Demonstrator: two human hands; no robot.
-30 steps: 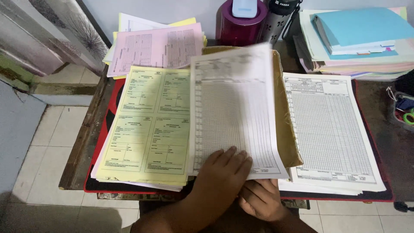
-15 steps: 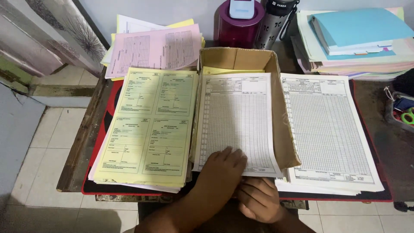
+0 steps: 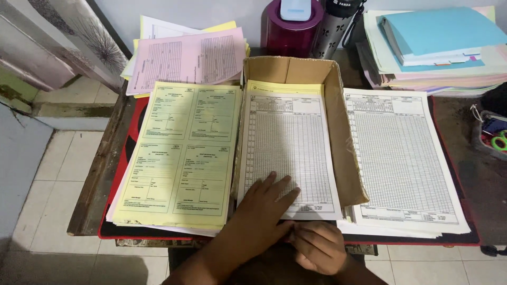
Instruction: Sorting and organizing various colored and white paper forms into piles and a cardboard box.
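1. The white gridded sheet that a second ago stood lifted and curling above the cardboard box now lies flat inside it, its printed face up. Half a second ago it had already settled; since then it has only been pressed smoother.
2. The left hand rests on the near end of that sheet, fingers spread and laid flat, palm down, holding the paper against the stack below.
3. The right hand sits at the near edge of the table, just beside the sheet's near right corner. Its fingers are curled together; whether they pinch the corner I cannot tell.
4. Judging from this, the sheet has been laid onto the pile in the box and is being squared off.
5. The box is open-topped with its near wall missing or folded down. It holds a stack of papers: the white gridded sheet on top, a yellow sheet showing at the far end beneath.
6. Left of the box lies a yellow form stack; right of it a second white gridded stack. Pink papers lie toward the far left corner, folders at the far right corner.
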